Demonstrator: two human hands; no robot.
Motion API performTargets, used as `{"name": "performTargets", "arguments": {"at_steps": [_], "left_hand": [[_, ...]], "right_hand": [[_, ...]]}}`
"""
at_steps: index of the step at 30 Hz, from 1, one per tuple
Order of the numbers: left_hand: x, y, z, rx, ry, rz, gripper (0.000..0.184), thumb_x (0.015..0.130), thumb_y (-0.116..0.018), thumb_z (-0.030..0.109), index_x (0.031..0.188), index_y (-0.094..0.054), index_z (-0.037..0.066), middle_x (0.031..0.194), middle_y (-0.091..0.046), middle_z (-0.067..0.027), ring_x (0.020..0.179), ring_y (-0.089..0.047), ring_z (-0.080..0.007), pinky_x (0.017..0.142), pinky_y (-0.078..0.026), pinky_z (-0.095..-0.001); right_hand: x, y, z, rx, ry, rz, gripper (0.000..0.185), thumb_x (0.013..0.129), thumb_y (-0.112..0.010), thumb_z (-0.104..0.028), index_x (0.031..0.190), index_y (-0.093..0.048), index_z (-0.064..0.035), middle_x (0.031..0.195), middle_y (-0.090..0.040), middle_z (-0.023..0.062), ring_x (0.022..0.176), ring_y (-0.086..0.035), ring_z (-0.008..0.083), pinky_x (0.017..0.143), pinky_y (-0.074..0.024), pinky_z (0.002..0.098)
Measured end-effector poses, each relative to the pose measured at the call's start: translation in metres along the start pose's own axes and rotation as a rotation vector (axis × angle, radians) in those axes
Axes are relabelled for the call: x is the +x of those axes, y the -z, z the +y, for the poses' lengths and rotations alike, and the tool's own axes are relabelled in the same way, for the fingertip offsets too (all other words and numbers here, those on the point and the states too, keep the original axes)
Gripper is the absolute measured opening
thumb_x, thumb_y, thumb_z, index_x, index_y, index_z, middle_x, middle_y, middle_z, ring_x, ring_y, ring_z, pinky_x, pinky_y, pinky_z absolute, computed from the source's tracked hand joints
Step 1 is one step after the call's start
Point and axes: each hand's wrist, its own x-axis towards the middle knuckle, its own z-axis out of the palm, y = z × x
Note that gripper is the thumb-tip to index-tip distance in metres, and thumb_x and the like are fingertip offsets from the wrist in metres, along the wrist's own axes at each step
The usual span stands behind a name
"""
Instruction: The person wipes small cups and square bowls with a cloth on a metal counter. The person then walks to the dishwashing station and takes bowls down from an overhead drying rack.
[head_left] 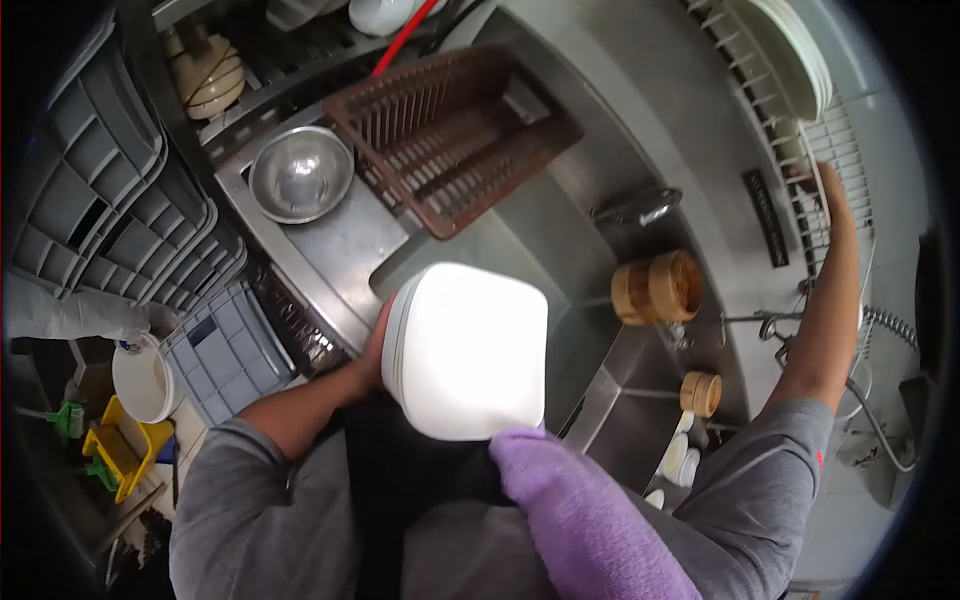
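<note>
My left hand is closed on the edge of a stack of white square plates, held in front of my apron. Most of its fingers are hidden by the plates. My right arm stretches up to a wire dish rack on the wall. There my right hand grips a white plate that shows nearly edge-on. More white plates stand upright farther along the rack. A purple towel hangs over my front, touching the lower edge of the held stack.
Below the plates is a steel sink with a brown plastic basket across it. A metal bowl rests on the left counter. Bamboo steamers sit by the tap. Grey crates are stacked at left; a hose hangs at right.
</note>
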Motion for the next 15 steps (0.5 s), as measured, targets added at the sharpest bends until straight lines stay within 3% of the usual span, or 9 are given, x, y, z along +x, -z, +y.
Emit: {"name": "performTargets", "arguments": {"at_steps": [2, 3, 5, 7, 9, 11, 14, 15], "left_hand": [[-0.006, -0.004, 0.001, 0.005, 0.028, 0.015, 0.071, 0.091, -0.03, 0.065, 0.135, -0.046, 0.011, 0.129, -0.053, -0.0127, 0.114, -0.054, -0.0298, 0.097, -0.045, -0.0443], [-0.008, -0.007, 0.001, 0.004, 0.034, 0.012, 0.071, 0.09, -0.03, 0.065, 0.135, -0.046, 0.012, 0.129, -0.053, -0.0128, 0.114, -0.054, -0.0299, 0.097, -0.045, -0.0444], [-0.01, -0.013, 0.002, -0.002, 0.04, -0.002, 0.072, 0.09, -0.03, 0.066, 0.135, -0.046, 0.012, 0.129, -0.053, -0.013, 0.114, -0.055, -0.03, 0.097, -0.045, -0.0447], [-0.01, -0.018, 0.004, 0.0, 0.044, -0.027, 0.072, 0.09, -0.029, 0.067, 0.135, -0.046, 0.013, 0.129, -0.053, -0.0131, 0.113, -0.055, -0.0301, 0.097, -0.045, -0.045], [-0.011, -0.02, 0.004, -0.005, 0.042, -0.036, 0.073, 0.09, -0.029, 0.067, 0.136, -0.044, 0.013, 0.13, -0.052, -0.0129, 0.114, -0.054, -0.0299, 0.097, -0.045, -0.0451], [-0.011, -0.022, 0.005, -0.016, 0.046, -0.044, 0.073, 0.09, -0.029, 0.067, 0.137, -0.043, 0.013, 0.13, -0.052, -0.0126, 0.115, -0.054, -0.0298, 0.097, -0.045, -0.0453], [-0.011, -0.031, 0.007, 0.005, 0.05, -0.13, 0.073, 0.09, -0.027, 0.066, 0.14, -0.038, 0.013, 0.134, -0.049, -0.0121, 0.117, -0.052, -0.0298, 0.099, -0.043, -0.0463], [-0.011, -0.036, 0.009, 0.025, 0.038, -0.186, 0.072, 0.091, -0.026, 0.065, 0.141, -0.036, 0.014, 0.136, -0.047, -0.0119, 0.12, -0.05, -0.0302, 0.1, -0.042, -0.0471]], "right_hand": [[0.007, 0.013, 0.019, 0.012, 0.002, 0.059, 0.029, 0.084, -0.058, -0.028, 0.093, -0.068, -0.0026, 0.077, -0.064, 0.0031, 0.066, -0.053, 0.0142, 0.063, -0.0406, 0.0301], [0.001, 0.009, 0.03, -0.075, 0.202, 0.311, 0.031, 0.087, -0.057, -0.027, 0.096, -0.066, 0.0011, 0.085, -0.065, 0.0094, 0.076, -0.058, 0.0192, 0.071, -0.0425, 0.0316], [-0.021, 0.011, 0.034, -0.168, 0.396, 0.564, 0.034, 0.089, -0.057, -0.027, 0.1, -0.063, 0.0049, 0.093, -0.067, 0.0158, 0.086, -0.063, 0.0242, 0.08, -0.0443, 0.0331], [-0.107, 0.013, -0.045, -0.195, 0.197, 0.701, 0.039, 0.092, -0.055, -0.033, 0.104, -0.062, 0.0037, 0.098, -0.066, 0.0181, 0.089, -0.063, 0.0251, 0.083, -0.0444, 0.0333], [-0.168, 0.013, -0.069, -0.195, 0.157, 0.836, 0.036, 0.093, -0.055, -0.03, 0.107, -0.061, 0.0022, 0.099, -0.066, 0.0184, 0.092, -0.063, 0.0212, 0.082, -0.0449, 0.0302], [-0.234, -0.007, -0.103, -0.174, 0.298, 0.979, 0.029, 0.093, -0.057, -0.022, 0.109, -0.06, 0.0028, 0.1, -0.065, 0.0159, 0.09, -0.062, 0.0185, 0.08, -0.0456, 0.0277], [-0.325, -0.068, -0.154, 0.18, 0.437, 0.744, 0.017, 0.091, -0.054, -0.004, 0.105, -0.058, 0.0047, 0.1, -0.063, 0.0099, 0.085, -0.058, 0.0146, 0.078, -0.0464, 0.0247], [-0.357, -0.096, -0.168, 0.235, 0.344, 0.572, 0.014, 0.089, -0.054, 0.001, 0.102, -0.058, 0.0042, 0.099, -0.063, 0.0112, 0.084, -0.059, 0.0139, 0.078, -0.0467, 0.0252]]}}
